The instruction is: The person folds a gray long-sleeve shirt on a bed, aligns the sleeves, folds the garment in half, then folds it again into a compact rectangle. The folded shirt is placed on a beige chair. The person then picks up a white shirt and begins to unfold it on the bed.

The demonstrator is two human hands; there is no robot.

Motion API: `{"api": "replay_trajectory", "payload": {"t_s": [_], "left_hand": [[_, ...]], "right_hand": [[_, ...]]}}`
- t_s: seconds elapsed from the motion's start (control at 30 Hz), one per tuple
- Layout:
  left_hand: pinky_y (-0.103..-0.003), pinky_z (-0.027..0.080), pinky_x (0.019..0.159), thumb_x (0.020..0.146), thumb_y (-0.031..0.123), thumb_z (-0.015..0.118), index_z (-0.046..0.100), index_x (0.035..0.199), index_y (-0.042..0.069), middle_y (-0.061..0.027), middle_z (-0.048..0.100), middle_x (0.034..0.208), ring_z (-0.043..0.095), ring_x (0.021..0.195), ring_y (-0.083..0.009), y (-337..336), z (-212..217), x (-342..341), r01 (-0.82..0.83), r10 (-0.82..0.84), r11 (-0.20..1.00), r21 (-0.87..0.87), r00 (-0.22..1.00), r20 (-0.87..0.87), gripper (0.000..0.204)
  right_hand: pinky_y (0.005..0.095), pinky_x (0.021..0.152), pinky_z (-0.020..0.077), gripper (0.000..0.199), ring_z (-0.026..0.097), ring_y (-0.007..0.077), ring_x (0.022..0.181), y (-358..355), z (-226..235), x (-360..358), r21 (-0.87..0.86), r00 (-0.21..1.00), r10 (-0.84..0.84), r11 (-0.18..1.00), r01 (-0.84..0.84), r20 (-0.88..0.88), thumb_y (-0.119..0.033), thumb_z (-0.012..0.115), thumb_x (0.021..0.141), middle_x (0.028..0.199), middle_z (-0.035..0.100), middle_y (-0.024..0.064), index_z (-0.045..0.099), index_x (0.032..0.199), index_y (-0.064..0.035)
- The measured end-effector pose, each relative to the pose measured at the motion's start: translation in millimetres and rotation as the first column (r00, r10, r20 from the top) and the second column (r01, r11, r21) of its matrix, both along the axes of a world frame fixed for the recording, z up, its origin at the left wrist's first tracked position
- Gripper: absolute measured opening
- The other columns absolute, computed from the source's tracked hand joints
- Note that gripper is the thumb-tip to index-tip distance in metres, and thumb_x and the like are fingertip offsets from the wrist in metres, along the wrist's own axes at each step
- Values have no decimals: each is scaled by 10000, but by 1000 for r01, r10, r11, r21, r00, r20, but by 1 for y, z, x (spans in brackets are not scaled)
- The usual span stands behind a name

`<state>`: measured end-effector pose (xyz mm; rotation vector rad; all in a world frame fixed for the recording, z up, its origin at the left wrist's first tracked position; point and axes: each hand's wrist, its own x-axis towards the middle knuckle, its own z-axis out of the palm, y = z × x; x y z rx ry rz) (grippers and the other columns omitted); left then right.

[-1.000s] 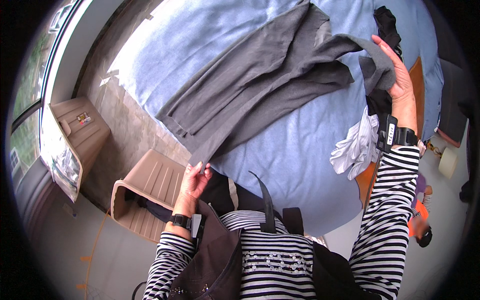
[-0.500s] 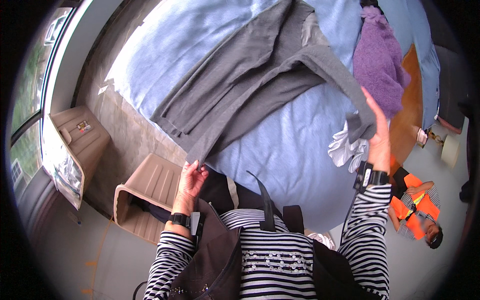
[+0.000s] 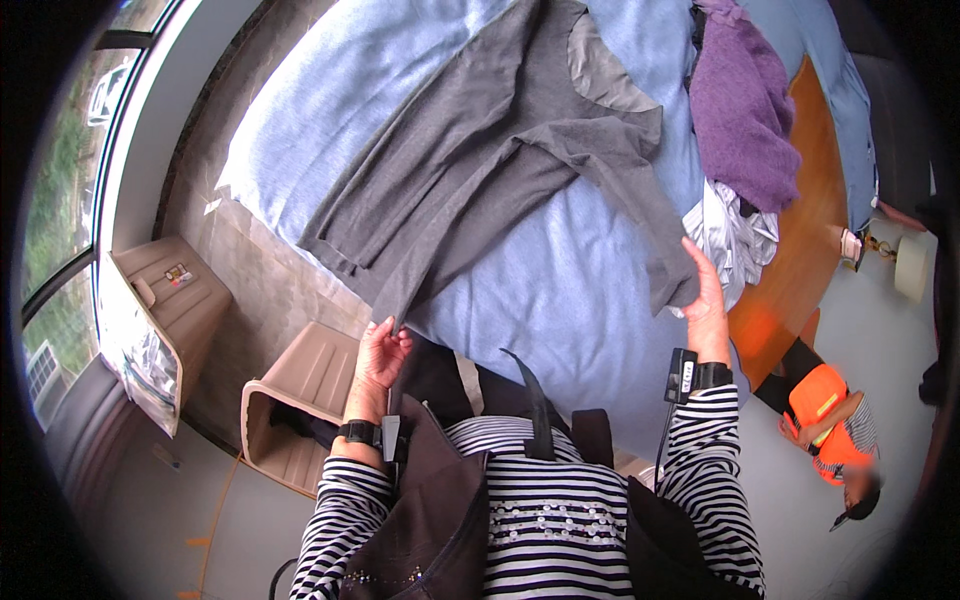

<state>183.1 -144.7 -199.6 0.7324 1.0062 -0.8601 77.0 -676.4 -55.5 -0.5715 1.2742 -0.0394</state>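
Observation:
A grey garment (image 3: 470, 170) that looks like a long-sleeved top is spread over a light blue blanket. Its paler inner side shows at the upper right. My left hand (image 3: 382, 355) pinches the garment's near left corner between thumb and fingers at the blanket's edge. At the right, my right hand (image 3: 707, 305) lies against the end of a sleeve, its fingers stretched out and apart. That sleeve end rests low over the blanket. Both wrists wear black straps with small devices.
The light blue blanket (image 3: 560, 260) covers a large surface. A purple fuzzy garment (image 3: 742, 110) and a crumpled white striped cloth (image 3: 735, 240) lie at its right, by an orange-brown wooden surface (image 3: 800, 240). Brown chairs (image 3: 300, 385) stand at left; a person in an orange vest (image 3: 825, 400) is at right.
My right hand has moved left and a little down, bringing the sleeve end away from the white cloth and laying it flatter. My left hand keeps its pinch. The view has shifted slightly.

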Motion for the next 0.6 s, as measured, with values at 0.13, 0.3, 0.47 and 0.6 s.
{"api": "replay_trajectory", "payload": {"t_s": [0.13, 0.3, 0.47, 0.6], "left_hand": [[-287, 521, 664, 928, 116, 681, 618, 1002, 47, -102, 673, 856, 626, 762, -174, 6, 5, 10, -100, 103, 993, -63, 994, 33, 119], [-275, 543, 686, 950, 107, 664, 610, 1041, 35, -112, 688, 879, 637, 753, -180, 8, -1, 30, -281, 281, 957, -70, 960, -2, 128], [-333, 603, 736, 947, 120, 677, 619, 1015, 29, -146, 715, 935, 693, 790, -223, 16, -19, 51, -297, 297, 955, 4, 952, -78, 128], [-346, 611, 721, 939, 157, 699, 618, 1057, 47, -143, 715, 940, 699, 776, -220, 22, -27, 63, -277, 287, 949, 149, 957, -51, 181]], "right_hand": [[363, 807, 570, 322, 700, 226, 912, -31, 27, 37, -233, 994, 45, 972, -21, 98, -280, 620, 970, 1005, 724, 97, 669, 1136, -9], [378, 949, 538, 277, 689, 243, 1015, -83, 26, 137, -270, 869, 131, 963, 4, 478, -187, 578, 985, 1098, 720, 133, 665, 1140, 25], [396, 1035, 497, 285, 633, 275, 1147, -96, 10, 265, -209, 786, 99, 977, 39, 610, -167, 572, 991, 1143, 689, 160, 619, 1165, 56], [550, 1159, 362, 840, 350, 498, 1392, -71, 2, 332, -281, 724, 139, 957, 79, 676, -207, 666, 944, 1556, 196, 326, 85, 1521, -24]]}}
